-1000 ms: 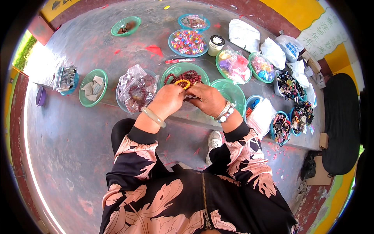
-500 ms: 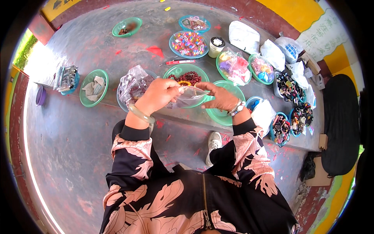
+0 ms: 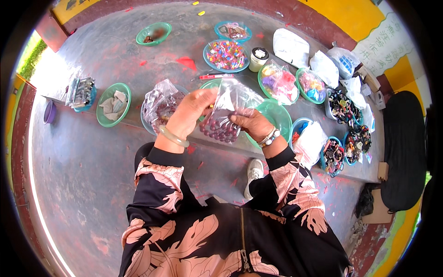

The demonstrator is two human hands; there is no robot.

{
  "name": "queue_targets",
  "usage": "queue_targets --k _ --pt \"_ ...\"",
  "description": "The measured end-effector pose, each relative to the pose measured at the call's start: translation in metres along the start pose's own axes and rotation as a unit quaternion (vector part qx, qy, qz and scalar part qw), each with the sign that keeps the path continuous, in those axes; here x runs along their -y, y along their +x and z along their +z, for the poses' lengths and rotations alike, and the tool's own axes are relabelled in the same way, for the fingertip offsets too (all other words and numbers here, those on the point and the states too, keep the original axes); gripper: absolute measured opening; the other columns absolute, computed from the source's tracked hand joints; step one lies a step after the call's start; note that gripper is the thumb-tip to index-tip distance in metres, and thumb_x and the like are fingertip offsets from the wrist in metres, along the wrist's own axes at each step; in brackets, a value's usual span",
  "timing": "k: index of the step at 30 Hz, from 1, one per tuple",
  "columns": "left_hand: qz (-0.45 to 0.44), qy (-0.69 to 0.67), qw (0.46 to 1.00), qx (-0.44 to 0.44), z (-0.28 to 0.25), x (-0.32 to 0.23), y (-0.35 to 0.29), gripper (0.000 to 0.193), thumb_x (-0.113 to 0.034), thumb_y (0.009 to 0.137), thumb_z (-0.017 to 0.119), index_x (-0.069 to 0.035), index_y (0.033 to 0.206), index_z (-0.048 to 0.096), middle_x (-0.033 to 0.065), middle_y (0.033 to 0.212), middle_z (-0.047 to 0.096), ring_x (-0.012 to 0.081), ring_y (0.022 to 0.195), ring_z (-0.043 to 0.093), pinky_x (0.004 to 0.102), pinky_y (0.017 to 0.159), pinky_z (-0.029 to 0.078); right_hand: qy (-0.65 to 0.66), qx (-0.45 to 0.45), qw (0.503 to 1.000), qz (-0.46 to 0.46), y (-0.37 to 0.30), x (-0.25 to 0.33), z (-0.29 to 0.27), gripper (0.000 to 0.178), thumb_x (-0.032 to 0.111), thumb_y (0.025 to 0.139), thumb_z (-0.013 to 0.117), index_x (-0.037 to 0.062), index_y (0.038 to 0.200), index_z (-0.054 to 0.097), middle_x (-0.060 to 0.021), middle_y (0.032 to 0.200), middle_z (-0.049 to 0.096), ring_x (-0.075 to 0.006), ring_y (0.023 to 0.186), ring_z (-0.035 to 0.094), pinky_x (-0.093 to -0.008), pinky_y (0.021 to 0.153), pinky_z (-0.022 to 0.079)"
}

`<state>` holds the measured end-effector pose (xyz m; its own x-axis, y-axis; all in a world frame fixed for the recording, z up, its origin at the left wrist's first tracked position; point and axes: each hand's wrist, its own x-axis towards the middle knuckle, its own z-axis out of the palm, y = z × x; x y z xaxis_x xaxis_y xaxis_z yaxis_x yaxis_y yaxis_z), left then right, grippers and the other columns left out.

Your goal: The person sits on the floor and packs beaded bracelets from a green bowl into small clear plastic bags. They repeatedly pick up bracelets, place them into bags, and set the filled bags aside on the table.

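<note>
I have the clear bag (image 3: 237, 101) in the middle of my head view, with dark red beads (image 3: 220, 131) gathered in its lower part. On the bag's right side, my right hand (image 3: 256, 124) grips the plastic, thumb laid across its front and fingers bent in behind. At the bag's upper left edge, my left hand (image 3: 196, 105) has its fingers curled; I cannot tell whether they pinch the plastic. A small yellow spot shows beside that thumb, too small for me to identify.

Just right of the bag I see a green basin (image 3: 279, 118); another one is partly hidden behind the bag. To the bag's left, past my left hand, crumpled clear wrapping (image 3: 161, 92) lies over dark beads in a basin. Beyond the bag I make out a red pen (image 3: 215, 76), then multicoloured small pieces (image 3: 226, 54) in a blue basin, with a black-lidded cup (image 3: 258, 61) to their right.
</note>
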<state>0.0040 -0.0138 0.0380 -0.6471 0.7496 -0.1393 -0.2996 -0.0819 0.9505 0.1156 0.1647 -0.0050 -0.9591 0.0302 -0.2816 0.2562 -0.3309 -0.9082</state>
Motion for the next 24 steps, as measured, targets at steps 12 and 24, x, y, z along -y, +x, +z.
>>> queue_targets --k 12,24 --pt "-0.080 0.108 0.990 0.041 0.013 0.008 0.000 0.032 -0.030 0.080 0.069 -0.003 0.096 0.063 -0.0016 0.079 0.058 0.0060 0.070 0.052 0.0210 0.061 0.041 0.135 -0.056 0.988 -0.055 0.001 0.007 -0.008 0.030 0.014 0.085 0.062 0.0003 0.111 0.057 -0.0065 0.099 0.065 -0.0149 0.087 0.062 -0.0288 0.078 0.049" --pt "-0.065 0.036 0.997 -0.015 0.010 0.026 0.003 0.028 -0.017 0.082 0.065 -0.003 0.106 0.057 0.0004 0.092 0.061 0.0080 0.079 0.057 0.0233 0.065 0.047 0.191 -0.077 0.977 -0.057 0.010 0.003 -0.005 0.025 0.014 0.089 0.056 0.0013 0.110 0.057 -0.0076 0.101 0.064 -0.0159 0.086 0.062 -0.0295 0.076 0.051"
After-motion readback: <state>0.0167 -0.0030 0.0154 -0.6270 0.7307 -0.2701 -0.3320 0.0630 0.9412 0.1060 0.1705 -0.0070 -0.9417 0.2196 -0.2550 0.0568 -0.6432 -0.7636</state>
